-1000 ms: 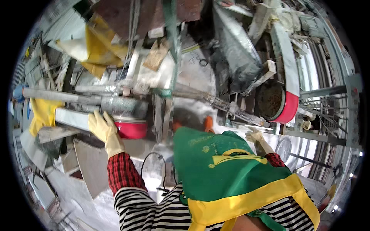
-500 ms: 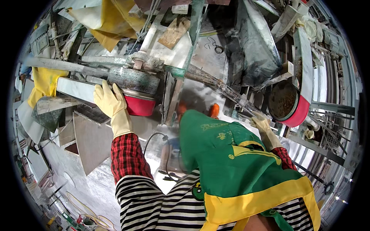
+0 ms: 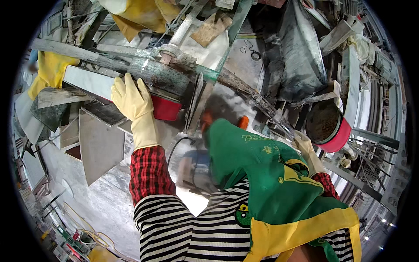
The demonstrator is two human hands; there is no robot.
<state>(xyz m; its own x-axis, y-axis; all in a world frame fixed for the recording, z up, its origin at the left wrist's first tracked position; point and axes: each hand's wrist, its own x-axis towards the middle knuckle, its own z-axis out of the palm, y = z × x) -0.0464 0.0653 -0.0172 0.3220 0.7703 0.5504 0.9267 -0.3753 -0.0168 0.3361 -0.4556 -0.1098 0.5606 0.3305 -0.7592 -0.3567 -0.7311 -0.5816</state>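
My left hand, in a cream rubber glove, lies with its fingers stretched out on the end of a pale flat strip. Its fingertips are beside a grey, worn drum with a red band below it. At the right, my right hand, in a matching glove, is at the near end of a long dirty bar. Its fingers look curled round the bar, partly hidden. Beside that hand is a round dark wheel with a red band round its near side.
A dusty metal hood stands far right of centre. Yellow sheeting hangs at the far left. Flat boards lean below my left hand. A green-edged frame post rises ahead, and a dark cable loops near my apron.
The whole view has shifted slightly, with the left drum appearing higher and further right. My left hand stays flat beside the drum. My right hand stays by the bar's near end.
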